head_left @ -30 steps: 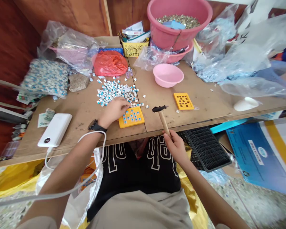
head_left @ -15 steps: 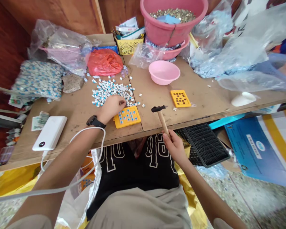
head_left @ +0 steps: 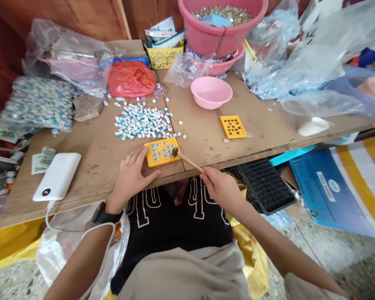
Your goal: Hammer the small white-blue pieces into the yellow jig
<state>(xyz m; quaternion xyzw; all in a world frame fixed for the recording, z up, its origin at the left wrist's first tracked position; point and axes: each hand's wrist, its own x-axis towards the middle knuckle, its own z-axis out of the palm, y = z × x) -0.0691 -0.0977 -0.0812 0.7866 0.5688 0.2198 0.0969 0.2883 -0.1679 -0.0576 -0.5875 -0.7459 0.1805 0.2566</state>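
My right hand (head_left: 220, 183) is closed around the wooden handle of a small hammer (head_left: 192, 161). The hammer's dark head is over the right end of a yellow tray (head_left: 150, 158), whose slots hold several small blue and white pieces. I cannot tell whether head and pieces touch. My left hand (head_left: 136, 177) lies with its fingers spread at the tray's left edge, thumb along the table's front. Just beyond the tray is a loose pile of small white and blue plastic pieces (head_left: 142, 121). A second yellow tray (head_left: 233, 126) with dark square slots lies farther right.
A pink bowl (head_left: 211, 92) stands behind the trays, and a large pink tub (head_left: 221, 35) of metal bits behind it. A white power bank (head_left: 58, 176) with a cable lies at left. A stone (head_left: 87, 108) and a red plastic bag (head_left: 131, 79) sit near the pile.
My left hand has left the pile and come down to the tray's left edge, its fingers now spread. The hammer has swung left and down over the tray in my right hand.
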